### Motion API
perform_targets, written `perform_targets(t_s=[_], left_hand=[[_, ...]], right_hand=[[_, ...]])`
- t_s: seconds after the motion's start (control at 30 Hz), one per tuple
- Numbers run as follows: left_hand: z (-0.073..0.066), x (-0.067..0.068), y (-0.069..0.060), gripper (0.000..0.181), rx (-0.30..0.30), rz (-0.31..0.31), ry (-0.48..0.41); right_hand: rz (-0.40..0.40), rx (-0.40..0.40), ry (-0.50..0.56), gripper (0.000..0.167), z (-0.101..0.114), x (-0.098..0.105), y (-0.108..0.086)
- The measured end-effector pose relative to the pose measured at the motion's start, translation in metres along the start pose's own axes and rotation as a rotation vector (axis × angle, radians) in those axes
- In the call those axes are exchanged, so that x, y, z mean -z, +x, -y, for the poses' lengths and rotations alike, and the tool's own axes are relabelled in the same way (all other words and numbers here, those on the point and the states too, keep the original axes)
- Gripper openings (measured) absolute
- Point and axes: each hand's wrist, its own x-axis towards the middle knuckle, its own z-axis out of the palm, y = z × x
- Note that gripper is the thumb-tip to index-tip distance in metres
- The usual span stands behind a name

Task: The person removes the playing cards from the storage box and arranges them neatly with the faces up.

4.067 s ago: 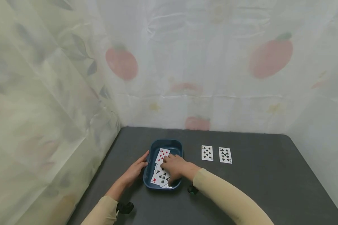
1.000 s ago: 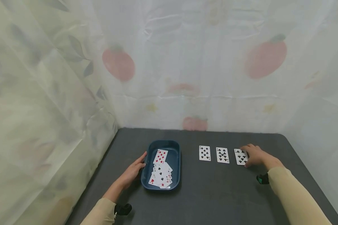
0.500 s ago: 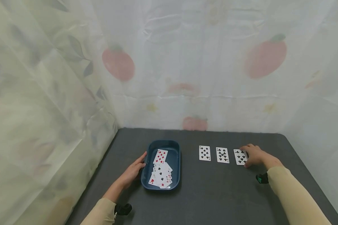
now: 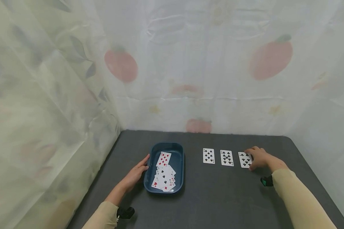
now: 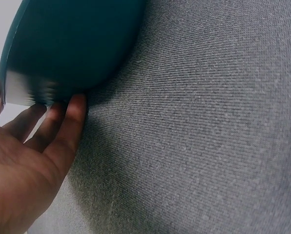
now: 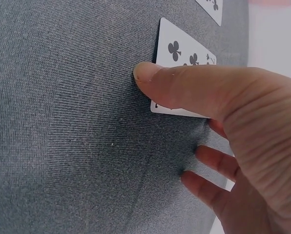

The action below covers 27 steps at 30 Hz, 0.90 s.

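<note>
A blue tray [image 4: 176, 163] holds an overlapping heap of playing cards [image 4: 164, 178], with a diamond card [image 4: 163, 159] at its upper end. My left hand [image 4: 134, 175] touches the tray's left side with extended fingers; the left wrist view shows the fingertips against the tray wall [image 5: 72, 44]. To the right, three cards lie face up in a row: a spade card [image 4: 208, 156], a club card [image 4: 227, 158] and another club card [image 4: 244, 160]. My right hand [image 4: 262, 158] holds that last card between thumb and a finger at its edges. The thumb covers part of its face [image 6: 175, 51].
The dark grey tabletop [image 4: 212, 197] carries the tray and cards. A pale printed curtain [image 4: 172, 73] stands along the table's back edge and another [image 4: 46, 127] along its left. A black wrist device [image 4: 266, 181] sits under the right wrist.
My right hand has gone from inside the tray to the right end of the row, where a third card now lies. Over the last second it barely shifts. The left hand stays at the tray.
</note>
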Motion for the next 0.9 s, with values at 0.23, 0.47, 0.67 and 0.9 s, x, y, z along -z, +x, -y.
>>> perform_targets(t_s=[0.23, 0.47, 0.67, 0.9], left_hand=[[-0.0010, -0.0008, 0.0009, 0.059, 0.001, 0.000, -0.004], [-0.0027, -0.0014, 0.0007, 0.061, -0.002, -0.007, 0.000], [-0.0048, -0.0019, -0.0012, 0.061, 0.002, -0.004, -0.002], [-0.0044, -0.0010, -0.0015, 0.060, 0.002, 0.003, -0.005]], right_hand=[[0.005, -0.005, 0.003, 0.083, 0.0018, 0.0016, -0.0002], [0.003, -0.014, 0.015, 0.081, 0.0048, 0.0013, -0.0030], [0.000, -0.022, 0.024, 0.081, 0.0048, -0.0001, -0.0045], [0.003, -0.028, 0.029, 0.083, 0.0054, -0.0011, -0.0041]])
